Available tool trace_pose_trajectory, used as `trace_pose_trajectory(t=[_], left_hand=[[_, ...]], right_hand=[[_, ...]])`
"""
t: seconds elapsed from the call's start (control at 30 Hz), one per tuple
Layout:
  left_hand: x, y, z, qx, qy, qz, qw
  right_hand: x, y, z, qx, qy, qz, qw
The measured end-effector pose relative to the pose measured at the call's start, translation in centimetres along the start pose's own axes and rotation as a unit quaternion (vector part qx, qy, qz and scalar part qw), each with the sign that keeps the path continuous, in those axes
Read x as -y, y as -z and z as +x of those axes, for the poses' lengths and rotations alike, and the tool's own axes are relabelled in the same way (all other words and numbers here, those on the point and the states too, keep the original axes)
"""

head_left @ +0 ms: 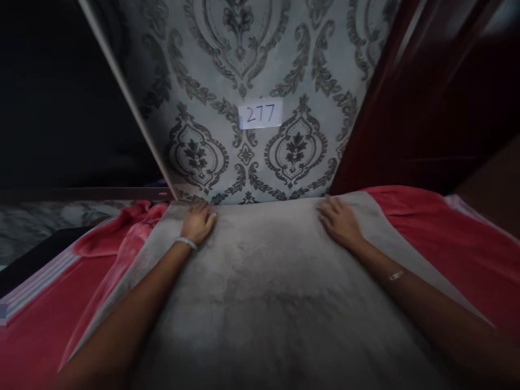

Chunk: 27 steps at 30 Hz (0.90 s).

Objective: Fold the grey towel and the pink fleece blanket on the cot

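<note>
A grey cloth (260, 260) with a soft, plush look lies spread out before me, its far edge close to the wall. My left hand (197, 222) rests on its far left corner, palm down, the thumb held apart from the fingers. On the far right part of the cloth lies my right hand (339, 221), flat with its fingers stretched out and slightly blurred. Neither hand shows anything in its grasp. Under the cloth, a red blanket (439, 233) shows on both sides, bunched up at the left.
Patterned wallpaper (244, 54) rises just behind the cloth, with a paper label (260, 114) reading 277. A large dark screen-like panel (73, 108) stands at the left. To the right is a glossy dark red panel (414, 108).
</note>
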State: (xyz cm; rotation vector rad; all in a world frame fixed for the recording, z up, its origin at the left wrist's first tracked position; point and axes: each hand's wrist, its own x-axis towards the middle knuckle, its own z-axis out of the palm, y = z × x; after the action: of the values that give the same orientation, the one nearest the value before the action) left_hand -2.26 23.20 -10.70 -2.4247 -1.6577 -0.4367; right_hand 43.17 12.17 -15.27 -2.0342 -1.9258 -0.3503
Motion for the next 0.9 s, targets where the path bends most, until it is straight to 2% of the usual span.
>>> trace_pose_trajectory(t=[0.07,0.13,0.2,0.27,0.33,0.47,0.57,0.73,0.8,0.9], left_hand=[[-2.3,-0.8,-0.4,0.025,-0.088,-0.015,0.996],[-3.8,-1.8,-0.6,0.061,-0.095,-0.012,0.994],[-3.9,-2.4,-0.5,0.084,-0.068,0.002,0.994],[-2.6,-2.6,-0.1,0.087,-0.026,0.024,0.996],[-0.4,-2.3,0.4,0.085,0.040,0.046,0.994],[3.8,-1.8,0.7,0.092,0.173,0.041,0.980],[4.7,-1.7,0.6,0.099,0.220,0.025,0.970],[3.9,-0.7,0.6,0.142,0.214,0.018,0.966],[4.1,-0.1,-0.1,0.160,0.198,0.024,0.967],[5.4,0.9,-3.1,0.153,0.151,0.057,0.975]], right_hand=[[0.5,-0.2,0.5,0.067,0.028,0.007,0.997],[-0.6,-0.3,1.1,0.112,-0.026,-0.001,0.993],[-2.9,0.0,1.5,0.126,-0.109,-0.017,0.986],[-5.7,0.2,1.7,0.118,-0.169,-0.024,0.978],[-7.9,0.3,1.7,0.107,-0.219,-0.019,0.970],[-9.7,-0.2,1.6,0.110,-0.270,-0.008,0.957],[-9.5,0.0,1.6,0.111,-0.267,-0.007,0.957],[-7.7,2.4,1.1,0.152,-0.252,0.011,0.955],[-7.0,3.3,-0.9,0.154,-0.225,0.006,0.962],[-6.7,3.8,-6.5,0.163,-0.159,-0.006,0.974]])
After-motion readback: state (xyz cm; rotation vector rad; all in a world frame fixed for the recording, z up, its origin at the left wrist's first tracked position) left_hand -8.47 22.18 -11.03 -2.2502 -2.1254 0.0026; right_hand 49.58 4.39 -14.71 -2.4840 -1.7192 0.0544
